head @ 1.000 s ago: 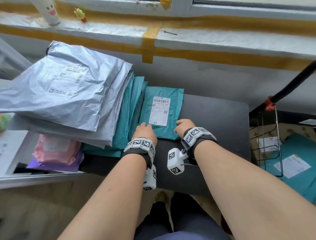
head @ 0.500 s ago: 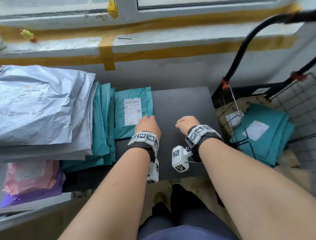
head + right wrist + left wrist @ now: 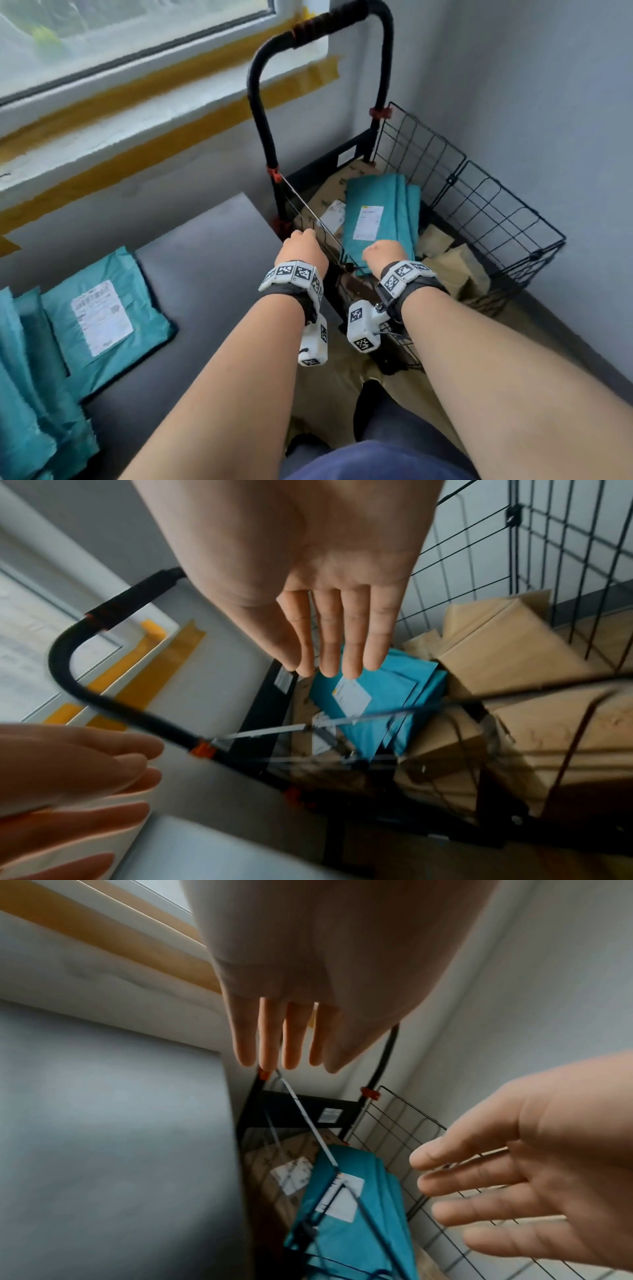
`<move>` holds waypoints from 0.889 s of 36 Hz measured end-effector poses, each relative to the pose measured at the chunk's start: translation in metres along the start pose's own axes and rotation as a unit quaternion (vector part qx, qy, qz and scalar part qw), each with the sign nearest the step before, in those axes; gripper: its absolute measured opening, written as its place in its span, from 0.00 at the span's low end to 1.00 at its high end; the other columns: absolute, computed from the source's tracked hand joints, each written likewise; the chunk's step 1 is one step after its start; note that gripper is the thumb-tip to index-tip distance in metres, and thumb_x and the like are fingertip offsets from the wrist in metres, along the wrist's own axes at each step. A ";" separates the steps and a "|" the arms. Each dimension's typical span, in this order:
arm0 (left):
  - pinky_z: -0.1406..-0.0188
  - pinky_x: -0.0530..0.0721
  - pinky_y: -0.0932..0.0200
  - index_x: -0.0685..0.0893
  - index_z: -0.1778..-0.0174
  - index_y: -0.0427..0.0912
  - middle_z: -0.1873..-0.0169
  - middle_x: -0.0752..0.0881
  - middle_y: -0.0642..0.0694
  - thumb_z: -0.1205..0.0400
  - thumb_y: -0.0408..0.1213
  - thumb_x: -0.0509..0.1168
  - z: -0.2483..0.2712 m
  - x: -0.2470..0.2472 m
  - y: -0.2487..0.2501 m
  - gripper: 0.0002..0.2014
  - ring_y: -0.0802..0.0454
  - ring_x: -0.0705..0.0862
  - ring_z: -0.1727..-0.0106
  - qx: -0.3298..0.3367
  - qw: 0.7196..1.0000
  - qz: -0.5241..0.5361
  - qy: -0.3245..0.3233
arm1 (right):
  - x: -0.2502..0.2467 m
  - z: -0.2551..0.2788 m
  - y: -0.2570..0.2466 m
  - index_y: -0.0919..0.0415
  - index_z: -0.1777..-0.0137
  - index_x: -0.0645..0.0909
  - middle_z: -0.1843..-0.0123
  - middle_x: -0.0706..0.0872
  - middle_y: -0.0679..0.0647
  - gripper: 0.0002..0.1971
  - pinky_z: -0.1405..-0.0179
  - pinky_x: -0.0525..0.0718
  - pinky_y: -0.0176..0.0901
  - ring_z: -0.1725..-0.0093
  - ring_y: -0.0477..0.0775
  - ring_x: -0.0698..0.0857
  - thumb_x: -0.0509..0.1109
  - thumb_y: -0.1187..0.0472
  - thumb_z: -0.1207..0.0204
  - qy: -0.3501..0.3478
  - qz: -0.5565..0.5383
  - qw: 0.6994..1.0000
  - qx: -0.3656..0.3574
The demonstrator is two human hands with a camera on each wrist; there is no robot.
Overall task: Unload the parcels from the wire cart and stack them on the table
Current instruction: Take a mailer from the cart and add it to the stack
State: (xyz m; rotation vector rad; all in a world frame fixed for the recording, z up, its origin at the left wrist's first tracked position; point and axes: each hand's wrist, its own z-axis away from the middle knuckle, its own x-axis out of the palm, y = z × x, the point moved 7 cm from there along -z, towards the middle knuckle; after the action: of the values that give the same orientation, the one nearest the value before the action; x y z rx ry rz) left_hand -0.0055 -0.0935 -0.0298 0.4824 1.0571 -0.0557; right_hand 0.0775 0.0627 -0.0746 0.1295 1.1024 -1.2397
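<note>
A black wire cart (image 3: 486, 212) stands right of the dark table (image 3: 212, 260). Inside it lie teal mailer parcels (image 3: 380, 212) (image 3: 359, 1204) (image 3: 383, 696) with a white label, beside brown cardboard boxes (image 3: 455, 263) (image 3: 507, 653). My left hand (image 3: 301, 246) (image 3: 287, 1031) hovers at the cart's near rim, fingers straight, holding nothing. Over the teal parcels in the cart, my right hand (image 3: 383, 255) (image 3: 335, 631) is also empty with straight fingers. A teal parcel (image 3: 102, 315) with a label lies on the table at the left, next to more teal parcels (image 3: 27, 394).
The cart's black handle (image 3: 308, 34) arches up toward the window sill (image 3: 137, 113) edged with yellow tape. A grey wall (image 3: 531, 102) closes in the cart's right side. My legs (image 3: 376, 455) are at the bottom.
Both hands left the teal parcel on the table and moved right to the cart. The view swung right, so the grey parcel stack is out of sight.
</note>
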 end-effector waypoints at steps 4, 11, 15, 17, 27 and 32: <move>0.40 0.79 0.47 0.74 0.30 0.42 0.33 0.76 0.40 0.20 0.31 0.57 -0.020 0.024 0.066 0.21 0.40 0.78 0.34 0.018 0.999 -0.010 -0.028 | -0.038 -0.034 0.043 0.65 0.34 0.83 0.34 0.84 0.63 0.17 0.34 0.79 0.47 0.33 0.62 0.81 0.61 0.63 0.18 -0.001 -0.025 0.999 0.025; 0.37 0.77 0.49 0.68 0.24 0.43 0.28 0.71 0.41 0.19 0.29 0.54 -0.051 0.073 0.143 0.25 0.42 0.75 0.30 0.017 0.996 -0.027 -0.079 | -0.068 -0.093 0.096 0.65 0.34 0.83 0.34 0.84 0.61 0.15 0.33 0.80 0.49 0.34 0.61 0.82 0.65 0.64 0.19 -0.034 -0.025 0.998 0.043; 0.39 0.78 0.49 0.66 0.23 0.43 0.27 0.70 0.40 0.17 0.29 0.53 -0.068 0.094 0.157 0.25 0.41 0.75 0.30 -0.007 0.995 -0.030 -0.093 | -0.074 -0.119 0.109 0.63 0.36 0.84 0.35 0.85 0.58 0.14 0.34 0.81 0.47 0.36 0.58 0.83 0.69 0.62 0.21 -0.025 0.011 0.997 0.067; 0.40 0.78 0.49 0.65 0.22 0.43 0.26 0.69 0.40 0.17 0.28 0.53 -0.077 0.101 0.160 0.25 0.41 0.75 0.31 -0.023 0.994 -0.034 -0.100 | -0.072 -0.129 0.115 0.64 0.36 0.84 0.36 0.85 0.58 0.14 0.34 0.81 0.48 0.36 0.58 0.83 0.69 0.62 0.21 -0.039 0.000 0.997 0.073; 0.41 0.78 0.50 0.62 0.21 0.41 0.26 0.69 0.38 0.18 0.27 0.53 -0.143 0.131 0.154 0.26 0.40 0.75 0.30 -0.077 0.987 -0.035 -0.135 | -0.054 -0.177 0.132 0.61 0.36 0.84 0.36 0.86 0.59 0.16 0.38 0.80 0.45 0.35 0.59 0.83 0.70 0.64 0.24 -0.109 -0.096 0.985 0.089; 0.41 0.77 0.49 0.62 0.21 0.41 0.27 0.69 0.37 0.18 0.28 0.53 -0.176 0.152 0.146 0.26 0.40 0.74 0.30 -0.087 0.982 -0.052 -0.157 | -0.045 -0.206 0.129 0.61 0.34 0.82 0.34 0.84 0.59 0.18 0.39 0.79 0.43 0.33 0.58 0.82 0.72 0.62 0.24 -0.124 -0.092 0.983 0.099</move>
State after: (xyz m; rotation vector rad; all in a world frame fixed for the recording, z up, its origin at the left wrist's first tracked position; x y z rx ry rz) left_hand -0.0342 0.1363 -0.1770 0.2493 0.7675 -0.1269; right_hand 0.0615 0.2701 -0.2072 0.0224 0.7859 -1.4866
